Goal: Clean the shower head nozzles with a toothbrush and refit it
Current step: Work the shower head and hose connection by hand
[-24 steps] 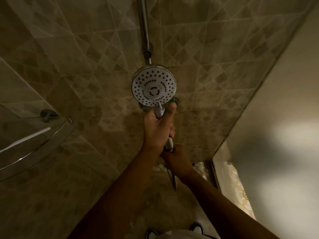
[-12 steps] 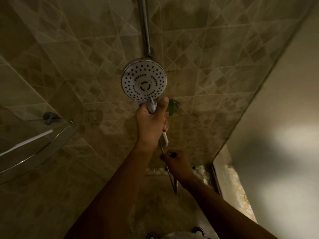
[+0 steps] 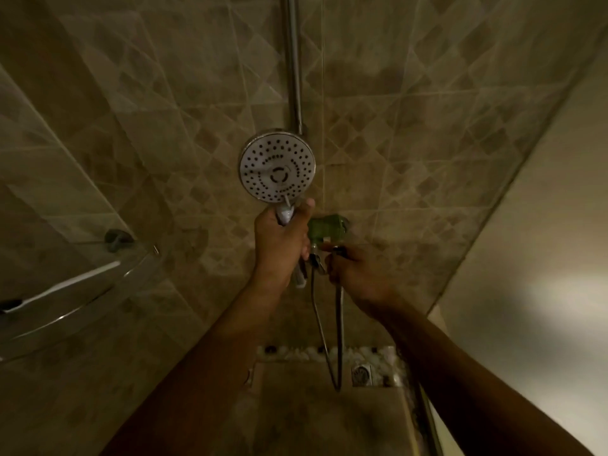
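Green wall fitting [image 3: 325, 227] between hands, glass shelf [image 3: 75, 291] left

Dim, warm light fills a shower stall. The back wall [image 3: 411, 133] is tiled in beige with a diamond pattern, and a metal riser pipe [image 3: 293, 60] runs up it. At left, a curved glass shelf [image 3: 75, 291] with a chrome rail is fixed to the side wall. Below, a pebble strip [image 3: 316, 353] and a square drain [image 3: 361, 375] lie on the floor. At right stands a plain pale wall [image 3: 533, 258] with a soft bright patch.
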`<state>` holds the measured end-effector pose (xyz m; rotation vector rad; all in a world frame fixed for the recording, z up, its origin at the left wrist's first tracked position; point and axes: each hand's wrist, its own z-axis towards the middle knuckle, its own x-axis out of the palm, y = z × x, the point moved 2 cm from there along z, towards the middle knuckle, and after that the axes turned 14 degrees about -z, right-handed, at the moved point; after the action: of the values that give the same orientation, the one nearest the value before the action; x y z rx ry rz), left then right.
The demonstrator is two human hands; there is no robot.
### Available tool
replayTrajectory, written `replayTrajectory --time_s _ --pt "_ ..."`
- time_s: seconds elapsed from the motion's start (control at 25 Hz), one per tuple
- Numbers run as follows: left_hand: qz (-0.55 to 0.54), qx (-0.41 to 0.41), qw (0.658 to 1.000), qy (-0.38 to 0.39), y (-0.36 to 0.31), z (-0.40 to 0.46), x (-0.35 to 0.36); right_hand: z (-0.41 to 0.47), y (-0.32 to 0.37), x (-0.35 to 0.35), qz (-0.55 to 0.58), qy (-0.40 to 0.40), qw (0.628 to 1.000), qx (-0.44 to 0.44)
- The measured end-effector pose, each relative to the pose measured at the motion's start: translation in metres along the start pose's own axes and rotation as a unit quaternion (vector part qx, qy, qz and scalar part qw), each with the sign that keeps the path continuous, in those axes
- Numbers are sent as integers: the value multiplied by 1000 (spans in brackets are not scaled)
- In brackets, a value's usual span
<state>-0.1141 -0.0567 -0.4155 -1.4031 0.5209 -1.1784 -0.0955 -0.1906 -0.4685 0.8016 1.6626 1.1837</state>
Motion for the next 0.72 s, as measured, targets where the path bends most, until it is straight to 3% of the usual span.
replayTrajectory --time_s 0.2,0.4,0.6,0.72 --pt "17 6 1000 7 -29 30 13 22 73 -34 -117 -20 988 -102" --pt "14 15 1000 6 -74 68 28 44 150 -70 -130 -58 973 -183" --pt "-6 91 994 53 -129 101 38 63 233 -106 -132 -117 950 -256" --pt "-5 121 990 69 -166 120 45 67 290 -124 -229 -141 916 -299"
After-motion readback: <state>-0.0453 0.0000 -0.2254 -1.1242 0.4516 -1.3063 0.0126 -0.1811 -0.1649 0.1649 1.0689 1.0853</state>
